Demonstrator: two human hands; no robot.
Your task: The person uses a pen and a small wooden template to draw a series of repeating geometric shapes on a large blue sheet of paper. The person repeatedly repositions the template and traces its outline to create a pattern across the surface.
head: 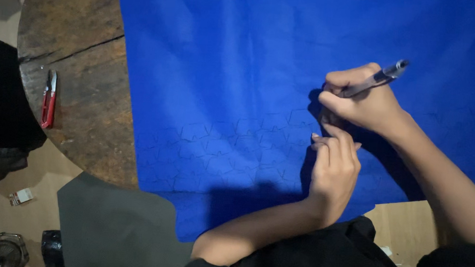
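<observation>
Two hands meet on the blue cloth spread over the round wooden desk: the right hand pinches a pen, long axis slanting far-right, tip hidden; the left hand presses flat just near it. Red snips lie left.

A round, worn wooden table carries a blue cloth spread over most of it, hanging past the near edge. Red snips lie by its left edge.
</observation>
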